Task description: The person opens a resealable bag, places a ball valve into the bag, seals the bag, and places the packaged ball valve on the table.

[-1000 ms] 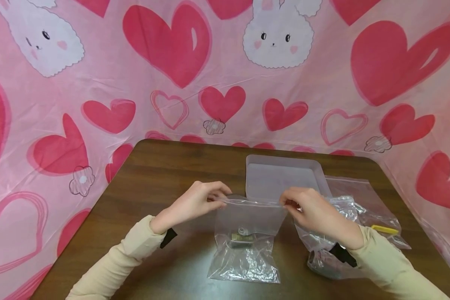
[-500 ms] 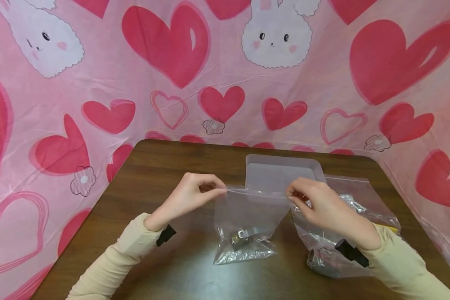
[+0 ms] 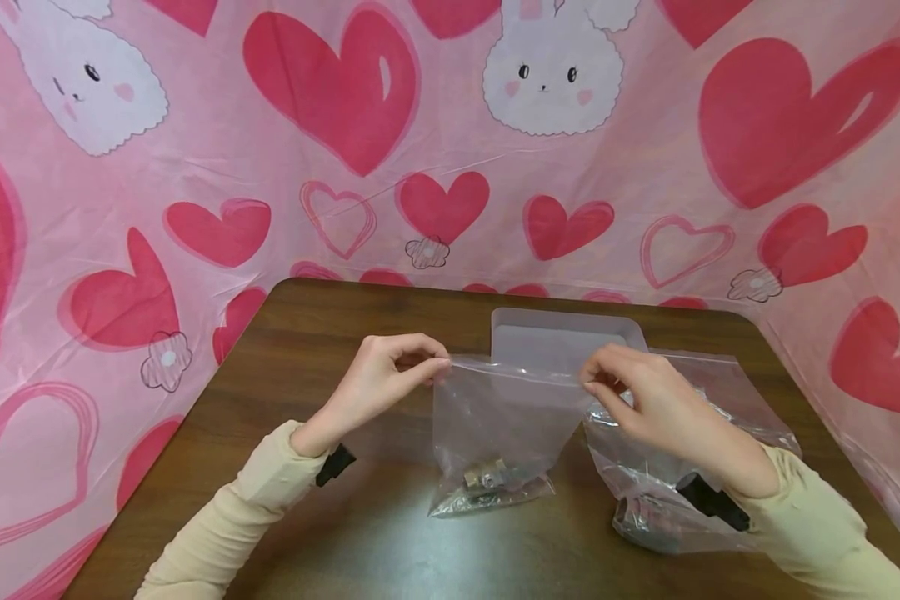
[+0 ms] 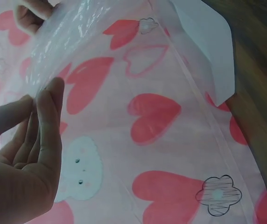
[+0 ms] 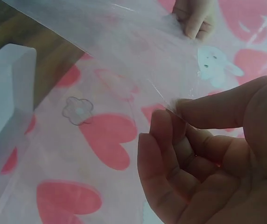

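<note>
A clear zip bag (image 3: 506, 417) hangs stretched between both hands, its top edge drawn nearly straight. My left hand (image 3: 382, 379) pinches the bag's upper left corner between thumb and fingers. At the upper right corner my right hand (image 3: 648, 400) pinches it the same way; the right wrist view shows thumb and forefinger (image 5: 160, 122) meeting on the film. Inside, small metal fittings (image 3: 487, 477), brass-coloured and silver, lie near the bottom. Their exact kind is blurred by the plastic. The bag's lower end is close to or on the table; I cannot tell which.
A shallow whitish tray (image 3: 517, 337) stands at the back, partly behind the bag. Right of it, under and beside my right hand, lie more clear bags (image 3: 645, 517), one with a dark thing inside. The brown table (image 3: 330, 333) ends at a heart-patterned cloth (image 3: 450, 208).
Both hands have risen slightly and moved a little apart, lifting and tautening the bag. The metal fittings have shifted and tumbled toward its bottom. My right forearm now covers the yellow object.
</note>
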A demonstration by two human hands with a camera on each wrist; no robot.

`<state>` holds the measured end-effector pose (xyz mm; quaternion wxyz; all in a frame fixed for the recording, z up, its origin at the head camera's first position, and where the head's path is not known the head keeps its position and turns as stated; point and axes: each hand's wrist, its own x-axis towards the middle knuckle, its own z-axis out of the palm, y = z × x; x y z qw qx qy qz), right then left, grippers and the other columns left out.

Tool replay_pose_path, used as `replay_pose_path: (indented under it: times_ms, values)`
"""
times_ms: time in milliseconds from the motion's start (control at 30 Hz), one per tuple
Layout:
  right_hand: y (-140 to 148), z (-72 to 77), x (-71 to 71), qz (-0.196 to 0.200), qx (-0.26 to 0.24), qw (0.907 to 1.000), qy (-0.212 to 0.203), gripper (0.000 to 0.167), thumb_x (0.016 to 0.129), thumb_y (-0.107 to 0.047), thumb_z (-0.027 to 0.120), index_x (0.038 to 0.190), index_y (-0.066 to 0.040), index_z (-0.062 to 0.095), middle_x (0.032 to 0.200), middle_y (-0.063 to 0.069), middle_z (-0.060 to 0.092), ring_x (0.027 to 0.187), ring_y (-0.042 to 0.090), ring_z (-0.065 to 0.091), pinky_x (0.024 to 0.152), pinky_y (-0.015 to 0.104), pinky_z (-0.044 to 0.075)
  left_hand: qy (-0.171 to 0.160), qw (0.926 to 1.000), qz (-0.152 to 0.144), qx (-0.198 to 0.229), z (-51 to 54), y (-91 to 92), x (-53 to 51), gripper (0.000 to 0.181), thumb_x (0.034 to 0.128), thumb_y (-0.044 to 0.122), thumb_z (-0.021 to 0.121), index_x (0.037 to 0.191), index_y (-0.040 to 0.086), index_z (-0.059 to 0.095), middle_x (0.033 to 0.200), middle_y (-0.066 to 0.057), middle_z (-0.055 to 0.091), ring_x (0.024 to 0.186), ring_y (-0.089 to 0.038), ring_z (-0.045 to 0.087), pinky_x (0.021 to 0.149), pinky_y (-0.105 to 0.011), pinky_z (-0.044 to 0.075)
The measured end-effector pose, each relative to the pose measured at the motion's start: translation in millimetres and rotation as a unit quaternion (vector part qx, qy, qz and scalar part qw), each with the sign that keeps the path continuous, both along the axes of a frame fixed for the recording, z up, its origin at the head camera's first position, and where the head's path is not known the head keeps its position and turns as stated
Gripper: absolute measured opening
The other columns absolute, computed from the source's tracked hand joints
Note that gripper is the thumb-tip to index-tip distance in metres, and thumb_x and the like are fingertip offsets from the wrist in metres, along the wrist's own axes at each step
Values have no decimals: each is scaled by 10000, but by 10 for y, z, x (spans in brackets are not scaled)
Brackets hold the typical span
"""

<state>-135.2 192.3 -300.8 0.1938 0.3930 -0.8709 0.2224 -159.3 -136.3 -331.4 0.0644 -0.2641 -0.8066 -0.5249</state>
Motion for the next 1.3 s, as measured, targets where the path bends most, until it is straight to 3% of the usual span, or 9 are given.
replay_pose_path:
  times_ms: [333, 567, 700, 1033, 1300]
  values:
    - [-2, 78, 24, -2, 28, 9992, 408, 306, 725, 64, 782, 882, -136, 612, 796, -101, 561, 711, -23, 471, 643, 77, 420, 369, 9993, 40, -8, 64, 43, 40, 44, 882, 139, 747, 899, 113, 716, 775, -6, 719, 670, -69, 681, 648, -245, 587]
    - [-5, 72, 54, -51, -4, 9998, 196, 300, 742, 67, 776, 884, -135, 605, 785, -102, 526, 695, -29, 430, 602, 76, 392, 584, 9980, -9, -224, 36, 85, 15, 92, 874, 121, 754, 941, 101, 694, 827, -7, 705, 718, -64, 645, 677, -219, 567]
    - [9, 76, 87, -196, -3, 9998, -36, 294, 770, 46, 769, 878, -160, 589, 784, -126, 504, 692, -45, 412, 587, 82, 378, 684, 9973, -32, -260, 17, 130, 4, 153, 840, 174, 798, 973, 144, 727, 849, 20, 716, 680, -47, 609, 617, -214, 540]
    - [45, 123, 153, -187, -98, 9997, 140, 338, 741, 53, 780, 896, -179, 589, 810, -145, 525, 719, -48, 448, 636, 96, 389, 1169, 9931, -65, -31, 62, 174, 39, 49, 853, 157, 781, 883, 148, 744, 772, 27, 656, 669, -59, 537, 546, -201, 485]
    - [29, 131, 202, -50, -147, 9998, 136, 168, 887, -78, 718, 907, -173, 582, 817, -141, 510, 732, -41, 447, 646, 96, 396, 1204, 9925, -179, -99, 76, 205, 49, 56, 876, 123, 749, 911, 127, 706, 804, 22, 640, 698, -66, 529, 570, -217, 480]
